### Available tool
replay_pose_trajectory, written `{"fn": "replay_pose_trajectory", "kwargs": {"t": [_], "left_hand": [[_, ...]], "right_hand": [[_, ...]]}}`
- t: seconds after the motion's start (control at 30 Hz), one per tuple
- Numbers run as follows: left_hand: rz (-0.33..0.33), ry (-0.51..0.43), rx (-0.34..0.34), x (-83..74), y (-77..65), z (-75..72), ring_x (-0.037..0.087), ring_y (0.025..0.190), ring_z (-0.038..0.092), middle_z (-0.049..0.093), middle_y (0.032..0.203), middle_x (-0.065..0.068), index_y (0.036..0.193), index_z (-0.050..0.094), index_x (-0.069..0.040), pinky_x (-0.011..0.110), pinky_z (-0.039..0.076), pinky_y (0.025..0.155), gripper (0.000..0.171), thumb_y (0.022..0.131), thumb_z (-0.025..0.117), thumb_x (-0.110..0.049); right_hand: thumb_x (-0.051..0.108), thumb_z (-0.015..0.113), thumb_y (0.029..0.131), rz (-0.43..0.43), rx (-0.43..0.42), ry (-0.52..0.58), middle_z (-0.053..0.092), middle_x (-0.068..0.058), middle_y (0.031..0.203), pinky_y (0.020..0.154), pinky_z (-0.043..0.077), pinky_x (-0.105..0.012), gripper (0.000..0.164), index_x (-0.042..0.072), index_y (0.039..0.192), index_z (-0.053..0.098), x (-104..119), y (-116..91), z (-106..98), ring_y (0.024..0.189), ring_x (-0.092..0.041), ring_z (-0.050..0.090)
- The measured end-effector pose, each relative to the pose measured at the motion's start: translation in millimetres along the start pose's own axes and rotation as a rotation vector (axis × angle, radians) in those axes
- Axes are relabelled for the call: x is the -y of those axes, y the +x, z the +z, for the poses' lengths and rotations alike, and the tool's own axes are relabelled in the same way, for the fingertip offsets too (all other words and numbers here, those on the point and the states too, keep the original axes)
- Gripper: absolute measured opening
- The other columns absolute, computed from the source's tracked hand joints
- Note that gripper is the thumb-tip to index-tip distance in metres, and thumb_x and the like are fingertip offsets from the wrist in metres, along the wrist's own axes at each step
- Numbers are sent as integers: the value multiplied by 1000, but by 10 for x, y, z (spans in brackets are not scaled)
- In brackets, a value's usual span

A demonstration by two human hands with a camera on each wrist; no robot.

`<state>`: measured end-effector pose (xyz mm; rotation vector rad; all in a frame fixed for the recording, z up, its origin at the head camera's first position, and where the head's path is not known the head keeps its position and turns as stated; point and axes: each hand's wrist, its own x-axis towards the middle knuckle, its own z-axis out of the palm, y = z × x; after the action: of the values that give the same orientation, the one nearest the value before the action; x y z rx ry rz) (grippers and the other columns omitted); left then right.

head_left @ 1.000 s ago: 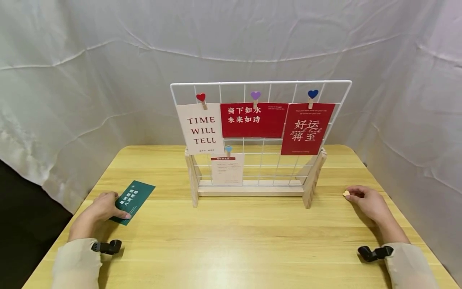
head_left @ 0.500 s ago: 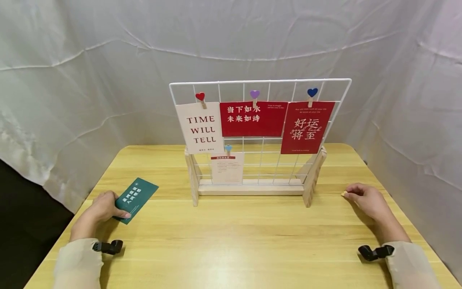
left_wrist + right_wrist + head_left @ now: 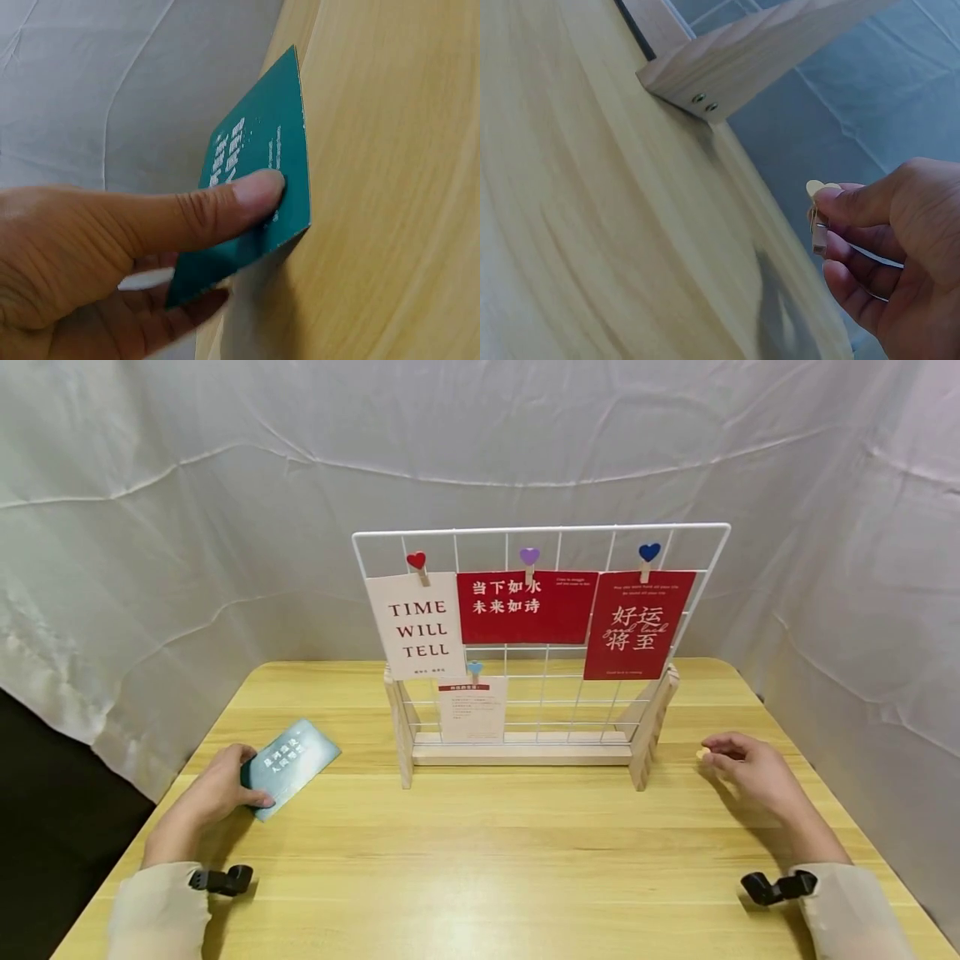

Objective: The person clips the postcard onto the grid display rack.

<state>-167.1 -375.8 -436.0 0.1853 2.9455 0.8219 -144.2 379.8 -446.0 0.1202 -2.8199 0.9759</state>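
Note:
At the left of the table my left hand [image 3: 221, 789] holds a dark green card [image 3: 296, 764] with white characters, thumb on its printed face and fingers behind. In the left wrist view the card [image 3: 259, 142] is tilted, raised off the wood. On the right, my right hand [image 3: 757, 772] pinches a small wooden clothespin [image 3: 819, 232] with a pale yellow heart, held above the table. Between the hands stands a white wire grid rack [image 3: 558, 693] on wooden legs. Clipped to it are a white card [image 3: 418, 652], two red cards [image 3: 525, 627] [image 3: 637, 656] and a smaller cream card [image 3: 472, 718].
Heart clothespins in red [image 3: 416, 560], purple [image 3: 529, 557], dark blue [image 3: 649, 552] and light blue [image 3: 475, 668] hold the clipped cards. Pale grey cloth [image 3: 480, 460] hangs behind and beside the wooden table [image 3: 480, 860].
The green card has come up off the table and tilted in my left hand, moving slightly right. My right hand has lifted the clothespin and shifted a little left.

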Motion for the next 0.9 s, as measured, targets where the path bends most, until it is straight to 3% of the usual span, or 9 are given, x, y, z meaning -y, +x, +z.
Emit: {"fn": "replay_pose_trajectory", "kwargs": {"t": [0.1, 0.3, 0.7, 0.9], "left_hand": [[33, 0, -22, -9, -16, -7, 51, 108, 44, 44, 119, 40, 125, 38, 21, 63, 38, 92, 80, 71, 88, -12], [78, 21, -63, -59, -33, -56, 50, 102, 52, 50, 114, 35, 127, 44, 14, 60, 45, 84, 61, 80, 79, -4], [193, 62, -129, -234, -143, -176, 48, 101, 58, 59, 113, 31, 126, 50, 4, 59, 49, 80, 40, 89, 67, 1], [249, 58, -163, -360, -195, -247, 40, 92, 62, 63, 107, 24, 123, 53, 1, 44, 53, 69, 36, 90, 68, 0]], "right_hand": [[24, 60, 99, -6, 4, -17, 68, -19, 107, 69, 45, -17, 30, 2, 119, 66, 51, 5, -18, 89, -8, 57], [25, 59, 100, -30, 4, -45, 68, -23, 111, 70, 46, -19, 33, 1, 122, 66, 151, 16, -52, 94, -20, 60], [23, 62, 98, -46, 30, -23, 71, -15, 104, 69, 48, -19, 29, 2, 118, 68, 277, 12, -84, 85, 0, 59], [22, 61, 99, -61, 46, 3, 70, -15, 105, 69, 49, -19, 29, 2, 119, 66, 328, -1, -95, 85, 4, 56]]}}
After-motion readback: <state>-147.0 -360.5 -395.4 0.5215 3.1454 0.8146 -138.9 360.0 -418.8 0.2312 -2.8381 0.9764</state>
